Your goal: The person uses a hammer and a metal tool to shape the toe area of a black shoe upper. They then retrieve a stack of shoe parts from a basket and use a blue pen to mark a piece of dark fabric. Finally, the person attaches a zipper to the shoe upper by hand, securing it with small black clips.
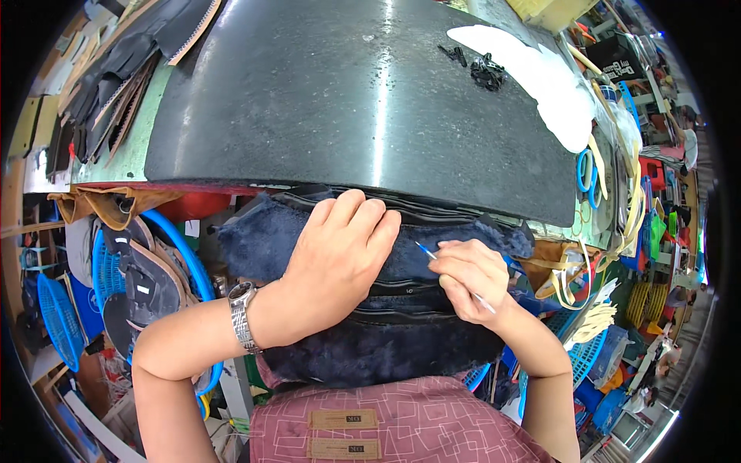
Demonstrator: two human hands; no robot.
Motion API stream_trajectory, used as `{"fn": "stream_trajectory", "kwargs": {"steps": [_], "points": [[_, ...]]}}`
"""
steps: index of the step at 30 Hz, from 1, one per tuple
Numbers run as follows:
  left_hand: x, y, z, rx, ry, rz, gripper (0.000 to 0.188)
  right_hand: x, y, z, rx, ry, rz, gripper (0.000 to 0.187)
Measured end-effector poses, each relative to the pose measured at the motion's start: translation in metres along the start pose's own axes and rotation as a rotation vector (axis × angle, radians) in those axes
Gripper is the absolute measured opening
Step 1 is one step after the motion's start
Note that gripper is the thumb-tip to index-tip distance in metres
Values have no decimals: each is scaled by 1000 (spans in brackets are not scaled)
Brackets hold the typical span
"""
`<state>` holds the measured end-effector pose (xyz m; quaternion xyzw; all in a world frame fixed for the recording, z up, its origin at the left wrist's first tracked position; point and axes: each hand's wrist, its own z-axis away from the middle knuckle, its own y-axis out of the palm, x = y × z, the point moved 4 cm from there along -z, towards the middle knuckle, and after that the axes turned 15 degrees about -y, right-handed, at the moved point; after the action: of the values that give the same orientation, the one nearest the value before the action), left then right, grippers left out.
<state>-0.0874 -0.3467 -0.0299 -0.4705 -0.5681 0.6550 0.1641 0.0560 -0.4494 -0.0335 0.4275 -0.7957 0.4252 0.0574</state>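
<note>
Dark-blue furry pieces (386,351), black-edged, are layered; over them a blue-tipped pen (425,252) is slanted toward ten o'clock.

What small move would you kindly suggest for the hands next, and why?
Perhaps settle the pen-like tool tip-first on the dark fuzzy material: the right hand aims it there and the left hand lies over the material, though tip contact is unclear.

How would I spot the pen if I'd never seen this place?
Find the big black mat, then drop past its near edge to the dark blue fur. Over it, the right hand holds the pen: a thin, pale stick with a blue tip, unlike the broad, dark fur beneath.
</note>
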Motion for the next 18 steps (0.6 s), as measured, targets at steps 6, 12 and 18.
{"fn": "stream_trajectory", "kwargs": {"steps": [6,12,18], "points": [[2,2,-2,-30,1,14,38,-6,18,-2,87,-52,229,27],[2,1,-3,-40,6,2,37,-5,13,-2,57,-19,225,25],[2,0,-2,-82,36,11,36,5,-7,6,-49,16,-21,19]]}}
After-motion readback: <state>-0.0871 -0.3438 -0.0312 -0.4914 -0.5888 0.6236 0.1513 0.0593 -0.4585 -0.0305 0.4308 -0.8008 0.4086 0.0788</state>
